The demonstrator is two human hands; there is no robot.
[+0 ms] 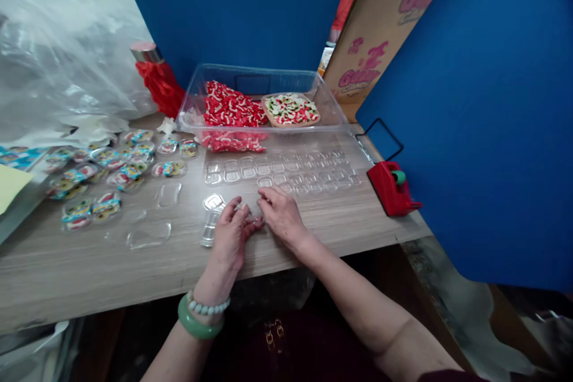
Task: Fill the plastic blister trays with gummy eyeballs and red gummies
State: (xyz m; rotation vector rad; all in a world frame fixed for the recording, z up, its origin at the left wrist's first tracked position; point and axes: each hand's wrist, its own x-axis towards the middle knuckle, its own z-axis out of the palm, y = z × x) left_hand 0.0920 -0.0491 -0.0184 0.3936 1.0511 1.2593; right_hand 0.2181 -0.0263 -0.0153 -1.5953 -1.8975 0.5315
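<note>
My left hand is closed, its thumb and fingers pinching a small clear plastic container above the table. Close on its right is my right hand, palm down with bent fingers; what its fingertips grip is hidden. Partly behind my left wrist lie clear plastic containers in a nested stack. Beyond both hands, two rows of empty clear containers stand on the table. Further back, a large clear plastic bin holds red and white candies and a smaller tub of mixed candies.
Several filled candy packs lie at the left, with loose clear lids nearer. A red tape dispenser sits at the right edge. Blue panels, a cardboard box and a red-wrapped bottle stand behind.
</note>
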